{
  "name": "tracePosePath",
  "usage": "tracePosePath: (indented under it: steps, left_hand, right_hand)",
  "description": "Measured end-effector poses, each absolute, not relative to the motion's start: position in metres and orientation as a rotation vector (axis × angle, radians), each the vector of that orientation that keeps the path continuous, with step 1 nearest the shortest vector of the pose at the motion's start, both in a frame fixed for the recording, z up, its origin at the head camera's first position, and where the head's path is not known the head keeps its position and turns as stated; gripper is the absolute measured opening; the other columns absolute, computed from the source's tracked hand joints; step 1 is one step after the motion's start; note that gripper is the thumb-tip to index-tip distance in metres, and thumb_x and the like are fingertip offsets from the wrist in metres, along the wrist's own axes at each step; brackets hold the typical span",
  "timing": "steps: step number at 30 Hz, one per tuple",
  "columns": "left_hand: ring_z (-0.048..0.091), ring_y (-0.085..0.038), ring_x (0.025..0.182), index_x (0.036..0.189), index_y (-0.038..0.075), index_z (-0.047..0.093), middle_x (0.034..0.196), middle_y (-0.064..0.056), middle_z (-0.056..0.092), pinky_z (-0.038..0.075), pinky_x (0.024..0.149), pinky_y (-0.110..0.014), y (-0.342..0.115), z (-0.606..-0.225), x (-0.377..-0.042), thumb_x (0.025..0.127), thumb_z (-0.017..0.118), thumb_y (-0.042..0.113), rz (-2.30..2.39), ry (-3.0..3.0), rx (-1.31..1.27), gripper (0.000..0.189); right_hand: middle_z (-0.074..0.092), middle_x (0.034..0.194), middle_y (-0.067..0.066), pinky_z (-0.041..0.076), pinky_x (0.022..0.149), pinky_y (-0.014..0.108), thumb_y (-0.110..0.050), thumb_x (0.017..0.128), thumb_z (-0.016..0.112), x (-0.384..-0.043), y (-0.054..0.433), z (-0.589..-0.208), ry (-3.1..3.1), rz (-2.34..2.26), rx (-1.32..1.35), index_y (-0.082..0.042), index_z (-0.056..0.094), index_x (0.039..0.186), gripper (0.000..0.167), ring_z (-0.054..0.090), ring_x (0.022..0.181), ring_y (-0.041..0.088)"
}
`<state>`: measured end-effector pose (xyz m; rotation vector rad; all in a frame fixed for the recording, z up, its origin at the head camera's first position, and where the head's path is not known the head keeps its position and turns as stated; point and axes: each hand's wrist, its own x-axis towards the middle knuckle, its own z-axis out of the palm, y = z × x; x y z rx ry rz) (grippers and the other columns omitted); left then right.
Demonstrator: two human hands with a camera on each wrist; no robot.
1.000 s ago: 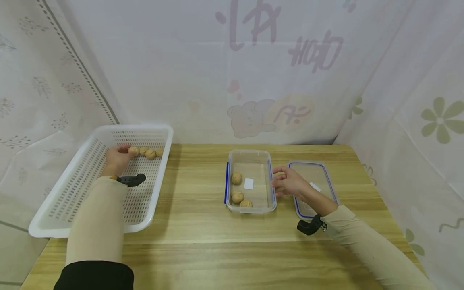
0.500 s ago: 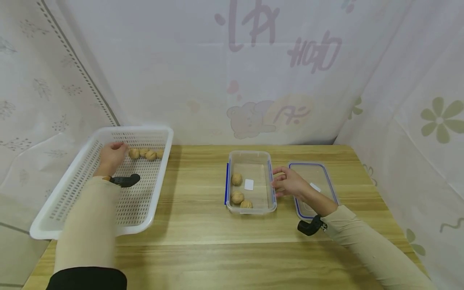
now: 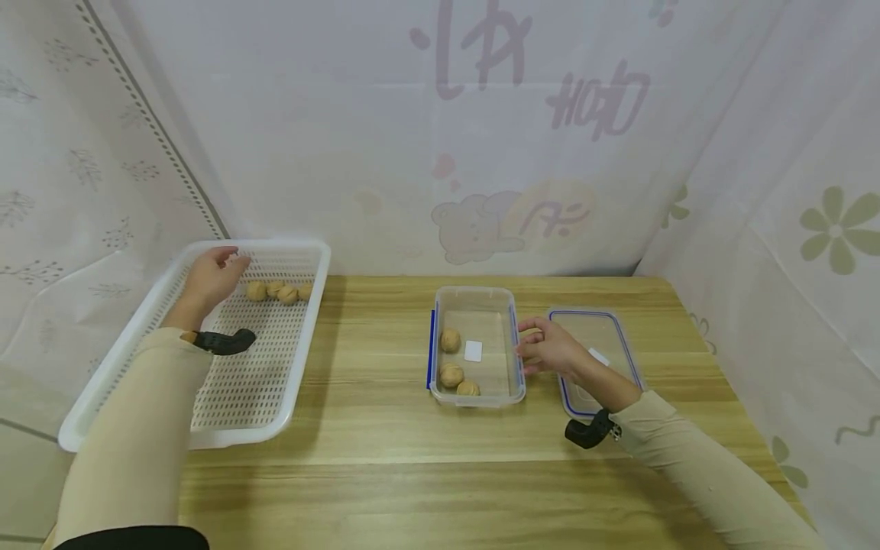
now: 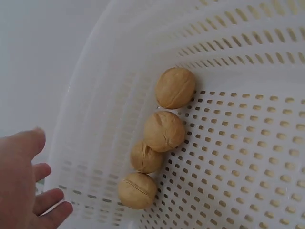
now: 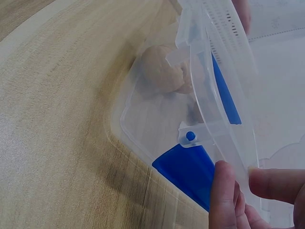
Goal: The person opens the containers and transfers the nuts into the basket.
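Nearest: beige sleeves, left (image 3: 131, 428) and right (image 3: 708, 458), over a wood-grain table (image 3: 385, 447). A black wrist device sits at each wrist, left one (image 3: 227, 341), right one (image 3: 591, 431).

Left side: white perforated basket (image 3: 278, 429), near rim by the left sleeve. Middle: clear container (image 3: 477, 399), uncovered. Two walnuts (image 3: 451, 374) at its near left corner, one single walnut (image 3: 450, 341) farther back by the left wall, white label (image 3: 473, 351) in the middle of the base.

Right hand (image 3: 550, 347) at container's right side; right wrist view has thumb and fingers pinching the clear wall at the rim, thumb on one face, fingers on the other, next to a blue latch (image 5: 188, 169). Finger contact with latch: can't tell. Clear lid with blue seal (image 3: 622, 340) flat on table to the right, partly behind right forearm.

Farther: left hand (image 3: 209, 279) above basket's far left part, fingers loose and apart, holding nothing. Four walnuts (image 3: 287, 295) in a close row along basket's far wall, just beside that hand, not touched.

Farthest: pale printed cloth (image 3: 385, 153) behind the table.
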<state>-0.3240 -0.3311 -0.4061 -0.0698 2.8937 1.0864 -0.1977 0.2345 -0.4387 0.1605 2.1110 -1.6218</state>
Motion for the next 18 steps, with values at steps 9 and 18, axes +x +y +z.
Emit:
tracePosePath:
  steps: [9, 18]
  left_hand:
    - [0.013, -0.064, 0.142, 0.153, -0.018, 0.012, 0.154, -0.046, 0.014, 0.016, 0.113, -0.073, -0.317, -0.397, -0.316, 0.109, 0.035, 0.050, 0.859, 2.898, 0.208, 0.084]
    - [0.014, -0.063, 0.142, 0.153, -0.018, 0.017, 0.154, -0.046, 0.016, 0.015, 0.115, -0.072, -0.297, -0.388, -0.309, 0.110, 0.042, 0.042, 0.835, 2.898, 0.360, 0.077]
  right_hand:
    - [0.058, 0.114, 0.022, 0.063, 0.078, 0.040, 0.004, 0.099, 0.060, -0.197, 0.235, -0.438, 2.113, -1.619, 0.156, 0.006, 0.037, 0.144, 0.050, 0.064, 0.090, 0.022]
    - [0.058, 0.115, 0.022, 0.063, 0.076, 0.037, 0.003, 0.100, 0.059, -0.197, 0.236, -0.438, 2.113, -1.630, 0.152, 0.005, 0.037, 0.145, 0.050, 0.064, 0.090, 0.022]
